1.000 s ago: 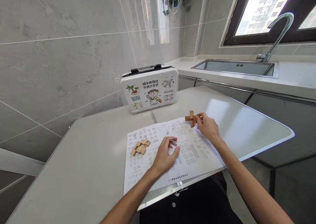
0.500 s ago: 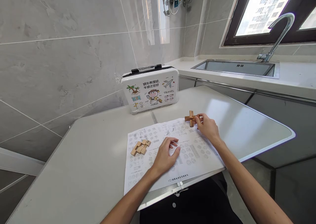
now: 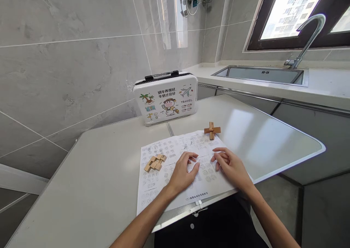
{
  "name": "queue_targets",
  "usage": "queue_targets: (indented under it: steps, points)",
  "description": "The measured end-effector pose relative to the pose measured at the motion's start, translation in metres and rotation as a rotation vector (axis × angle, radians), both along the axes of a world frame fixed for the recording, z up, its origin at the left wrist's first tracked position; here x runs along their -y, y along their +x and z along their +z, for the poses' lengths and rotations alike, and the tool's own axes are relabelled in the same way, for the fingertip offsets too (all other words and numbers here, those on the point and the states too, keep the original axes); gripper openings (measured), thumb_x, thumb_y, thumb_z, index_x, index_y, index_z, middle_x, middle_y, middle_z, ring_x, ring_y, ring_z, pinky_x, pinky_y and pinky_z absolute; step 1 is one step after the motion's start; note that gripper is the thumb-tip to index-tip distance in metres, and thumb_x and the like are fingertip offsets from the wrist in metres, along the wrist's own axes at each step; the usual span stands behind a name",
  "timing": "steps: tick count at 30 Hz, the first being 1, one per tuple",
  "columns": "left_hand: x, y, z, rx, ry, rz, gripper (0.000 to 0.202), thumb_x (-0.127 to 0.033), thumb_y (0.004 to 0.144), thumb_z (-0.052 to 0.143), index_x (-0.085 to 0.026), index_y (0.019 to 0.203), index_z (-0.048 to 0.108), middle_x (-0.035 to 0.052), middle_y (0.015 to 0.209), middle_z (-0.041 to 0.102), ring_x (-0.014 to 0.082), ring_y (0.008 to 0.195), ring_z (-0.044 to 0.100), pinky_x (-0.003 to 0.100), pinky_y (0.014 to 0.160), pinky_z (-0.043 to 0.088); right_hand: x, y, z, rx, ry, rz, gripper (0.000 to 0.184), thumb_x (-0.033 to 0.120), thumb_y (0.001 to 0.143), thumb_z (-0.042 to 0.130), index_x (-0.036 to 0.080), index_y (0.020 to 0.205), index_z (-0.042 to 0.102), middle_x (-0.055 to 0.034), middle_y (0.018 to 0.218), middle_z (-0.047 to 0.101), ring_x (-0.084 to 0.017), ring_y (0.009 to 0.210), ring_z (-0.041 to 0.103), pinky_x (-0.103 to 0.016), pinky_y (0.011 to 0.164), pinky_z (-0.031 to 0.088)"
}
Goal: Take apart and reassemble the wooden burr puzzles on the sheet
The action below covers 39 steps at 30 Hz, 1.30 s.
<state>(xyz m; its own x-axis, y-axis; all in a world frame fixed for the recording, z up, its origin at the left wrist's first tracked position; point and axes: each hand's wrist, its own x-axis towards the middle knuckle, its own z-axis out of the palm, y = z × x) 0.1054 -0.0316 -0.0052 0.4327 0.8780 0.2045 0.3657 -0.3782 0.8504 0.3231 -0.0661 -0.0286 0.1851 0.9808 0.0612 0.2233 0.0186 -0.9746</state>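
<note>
A printed instruction sheet lies on the white table. My left hand rests on the sheet with its fingers curled loosely and nothing in them. My right hand lies beside it on the sheet, fingers stretched forward, empty. A wooden cross-shaped puzzle stands free at the sheet's far right corner, a short way beyond my right hand. A cluster of loose pale wooden blocks sits on the sheet's left part, left of my left hand.
A white illustrated case with a black handle stands at the table's back against the tiled wall. A steel sink with a curved tap is set in the counter at the right, under a window.
My right hand let go of the wooden cross puzzle and drew back toward me onto the sheet. The puzzle stays where it stood. My left hand has not moved.
</note>
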Motion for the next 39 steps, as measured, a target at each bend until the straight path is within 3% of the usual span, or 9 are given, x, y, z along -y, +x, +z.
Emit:
queue_targets:
  steps: [3, 14, 20, 25, 33, 36, 39]
  points:
    - [0.000, 0.000, 0.001, -0.003, -0.002, -0.008, 0.024, -0.031, 0.096, 0.062, -0.023, 0.118, 0.067, 0.0074, 0.120, 0.068, 0.0222, 0.103, 0.065, 0.039, 0.093, 0.055, 0.008, -0.009, -0.004, -0.036, 0.007, 0.066, 0.048, 0.066, 0.095, 0.059, 0.021, 0.111, 0.063, -0.0070, 0.084, 0.074, -0.018, 0.059, 0.061, -0.033, 0.064, 0.051]
    - [0.001, 0.001, 0.005, -0.049, 0.000, -0.021, 0.023, -0.029, 0.096, 0.061, -0.024, 0.118, 0.066, 0.0065, 0.121, 0.068, 0.0224, 0.104, 0.065, 0.038, 0.094, 0.054, 0.011, -0.010, -0.009, 0.035, 0.014, 0.096, 0.039, 0.059, 0.100, 0.055, 0.022, 0.107, 0.065, -0.0059, 0.086, 0.074, -0.017, 0.061, 0.060, -0.033, 0.065, 0.051]
    - [-0.003, -0.008, 0.021, -0.131, 0.103, -0.100, 0.021, -0.026, 0.098, 0.058, -0.024, 0.119, 0.063, 0.0063, 0.118, 0.069, 0.0238, 0.112, 0.065, 0.040, 0.100, 0.052, 0.012, -0.011, -0.007, 0.044, 0.015, 0.086, 0.039, 0.059, 0.100, 0.055, 0.022, 0.106, 0.065, -0.0063, 0.085, 0.074, -0.018, 0.062, 0.060, -0.034, 0.065, 0.051]
    - [-0.017, -0.047, 0.036, -0.269, 0.254, -0.092, 0.022, -0.032, 0.099, 0.059, -0.025, 0.120, 0.062, 0.0080, 0.122, 0.067, 0.0271, 0.117, 0.062, 0.045, 0.103, 0.050, 0.014, -0.012, -0.005, 0.041, 0.006, 0.085, 0.040, 0.060, 0.100, 0.055, 0.021, 0.105, 0.064, -0.0066, 0.085, 0.073, -0.018, 0.062, 0.059, -0.033, 0.064, 0.052]
    - [-0.036, -0.149, 0.033, -0.492, 0.302, 0.078, 0.040, -0.048, 0.096, 0.064, -0.026, 0.129, 0.060, 0.0088, 0.130, 0.064, 0.0300, 0.121, 0.061, 0.046, 0.103, 0.050, 0.015, -0.012, -0.008, 0.041, 0.007, 0.068, 0.036, 0.057, 0.100, 0.056, 0.022, 0.106, 0.065, -0.0059, 0.085, 0.073, -0.017, 0.063, 0.059, -0.032, 0.066, 0.053]
    - [-0.034, -0.171, 0.037, -0.530, 0.192, 0.031, 0.060, -0.055, 0.088, 0.073, -0.028, 0.139, 0.056, 0.0090, 0.139, 0.058, 0.0263, 0.107, 0.066, 0.037, 0.087, 0.056, 0.015, -0.011, -0.010, 0.050, 0.007, 0.067, 0.035, 0.056, 0.100, 0.056, 0.023, 0.107, 0.064, -0.0055, 0.085, 0.073, -0.017, 0.063, 0.059, -0.032, 0.067, 0.052]
    - [-0.033, -0.178, 0.043, -0.554, 0.137, -0.041, 0.073, -0.058, 0.082, 0.078, -0.029, 0.144, 0.054, 0.0105, 0.143, 0.055, 0.0216, 0.089, 0.066, 0.034, 0.076, 0.056, 0.016, -0.011, -0.009, 0.051, 0.007, 0.061, 0.035, 0.056, 0.100, 0.056, 0.023, 0.106, 0.064, -0.0052, 0.085, 0.073, -0.017, 0.063, 0.059, -0.032, 0.067, 0.052]
